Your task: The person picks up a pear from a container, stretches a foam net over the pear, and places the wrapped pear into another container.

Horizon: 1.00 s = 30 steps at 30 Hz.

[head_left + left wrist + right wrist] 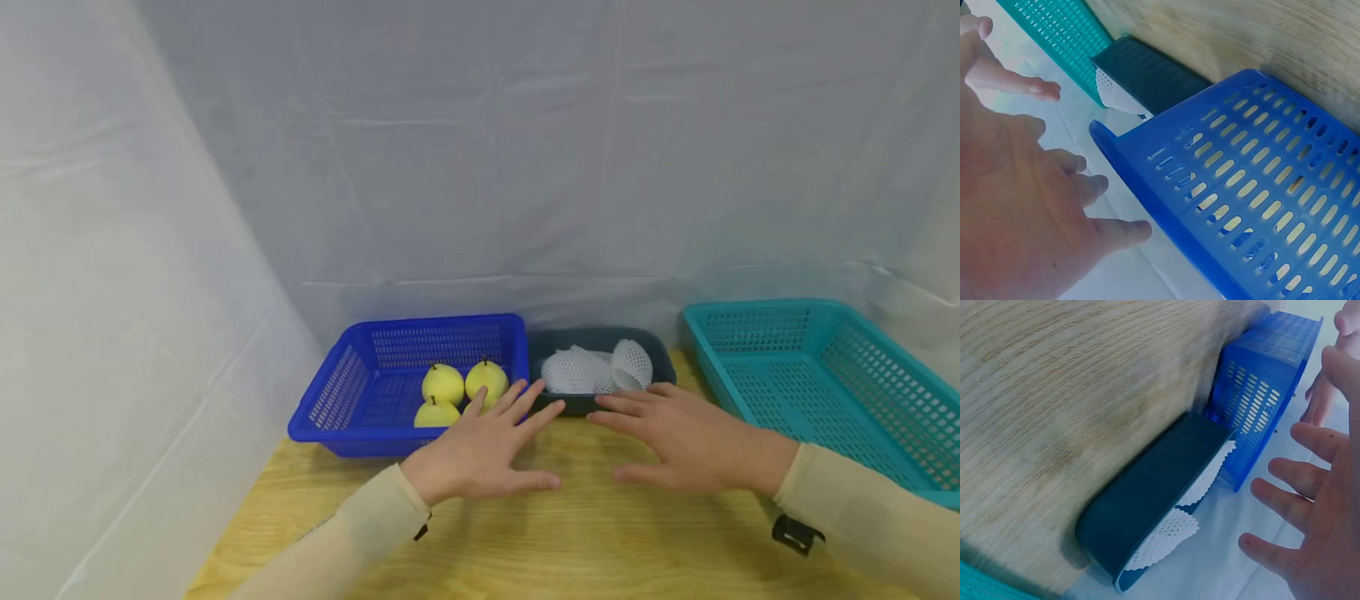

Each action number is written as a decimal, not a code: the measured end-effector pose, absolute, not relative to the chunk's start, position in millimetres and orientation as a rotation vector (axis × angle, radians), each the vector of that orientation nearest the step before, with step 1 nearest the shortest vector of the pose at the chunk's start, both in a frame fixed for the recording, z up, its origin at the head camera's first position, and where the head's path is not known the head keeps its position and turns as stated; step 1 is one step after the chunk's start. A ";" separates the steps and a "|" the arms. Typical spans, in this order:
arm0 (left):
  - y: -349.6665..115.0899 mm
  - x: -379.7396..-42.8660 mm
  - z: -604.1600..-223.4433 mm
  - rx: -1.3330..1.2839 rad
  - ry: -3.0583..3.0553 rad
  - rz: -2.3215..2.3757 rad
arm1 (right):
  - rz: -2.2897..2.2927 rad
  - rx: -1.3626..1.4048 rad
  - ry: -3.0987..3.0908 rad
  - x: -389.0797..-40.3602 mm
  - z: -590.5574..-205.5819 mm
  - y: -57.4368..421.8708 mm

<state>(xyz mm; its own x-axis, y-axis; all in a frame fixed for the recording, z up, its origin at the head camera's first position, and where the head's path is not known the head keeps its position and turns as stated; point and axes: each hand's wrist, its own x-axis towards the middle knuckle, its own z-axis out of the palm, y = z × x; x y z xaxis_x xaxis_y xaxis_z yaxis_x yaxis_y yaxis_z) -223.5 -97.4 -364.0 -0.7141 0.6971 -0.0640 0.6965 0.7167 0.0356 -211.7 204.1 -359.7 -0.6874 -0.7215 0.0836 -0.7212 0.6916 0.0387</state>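
Left grip (482, 450) and right grip (686, 435) spread wide, empty. Pears (442, 387) at left look firm but bruisable; cup their sides. Nets (573, 372), partly hidden, seem soft, light.

Pale, creased sheeting (480, 167) hangs behind the wood-grained table (585, 533).

I'm in a screened-off workspace: pale sheets (487, 167) hang at my nine and twelve o'clock, a wood table (573, 525) sits at six. The building's kind I can't tell.
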 end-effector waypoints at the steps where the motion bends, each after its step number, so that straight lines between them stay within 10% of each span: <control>1: -97.2 -223.9 -363.6 1.155 2.846 0.028 | -0.013 1.205 -2.782 -212.4 -359.2 203.6; 30: -114.8 -229.1 -356.8 1.198 3.318 0.513 | 0.090 1.144 -2.420 -219.8 -362.1 195.4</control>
<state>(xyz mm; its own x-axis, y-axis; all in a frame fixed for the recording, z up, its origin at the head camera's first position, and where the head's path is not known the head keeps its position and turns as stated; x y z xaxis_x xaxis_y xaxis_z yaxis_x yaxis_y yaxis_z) -229.1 -114.8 -356.8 -0.6957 0.5388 0.4751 0.6571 0.7445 0.1180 -219.8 195.4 -362.1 -0.5490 -0.7164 0.4305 -0.7464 0.6520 0.1331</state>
